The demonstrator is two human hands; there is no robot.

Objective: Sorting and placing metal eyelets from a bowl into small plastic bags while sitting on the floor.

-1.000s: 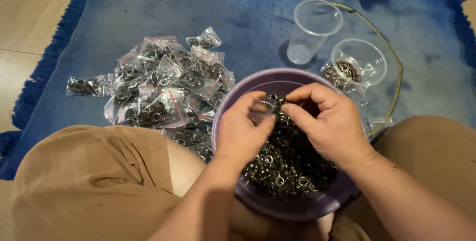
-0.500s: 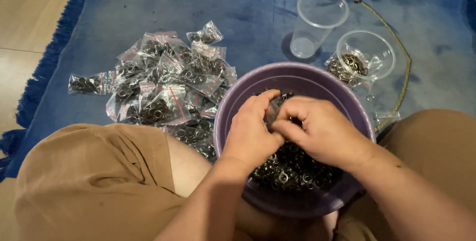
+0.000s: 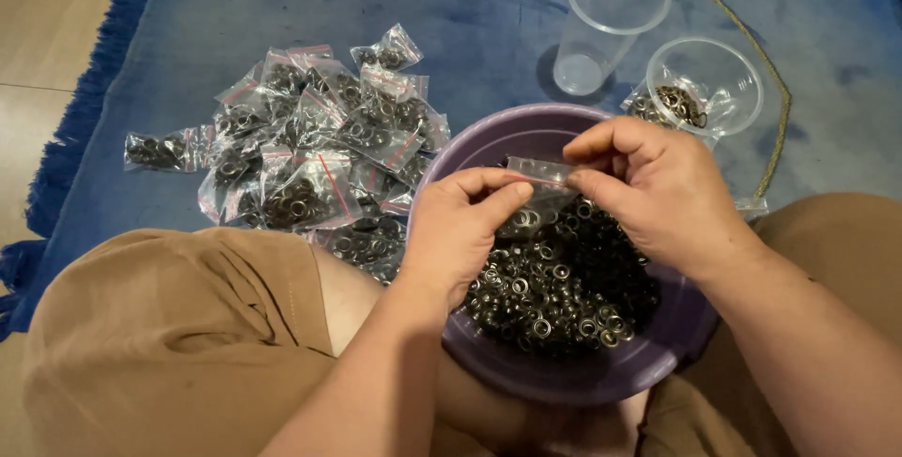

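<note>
Hands, left (image 3: pixel 460 232) and right (image 3: pixel 658 189), pinch a small clear bag (image 3: pixel 537 196) above the purple bowl (image 3: pixel 564 377) of eyelets.

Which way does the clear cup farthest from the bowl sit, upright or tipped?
Upright: the clear cup stands on the blue rug, mouth up.

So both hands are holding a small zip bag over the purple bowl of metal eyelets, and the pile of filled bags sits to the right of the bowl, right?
Not quite: the head view shows the pile of filled bags left of the purple bowl, not right. The left hand and right hand do hold a small zip bag over the metal eyelets.
</note>
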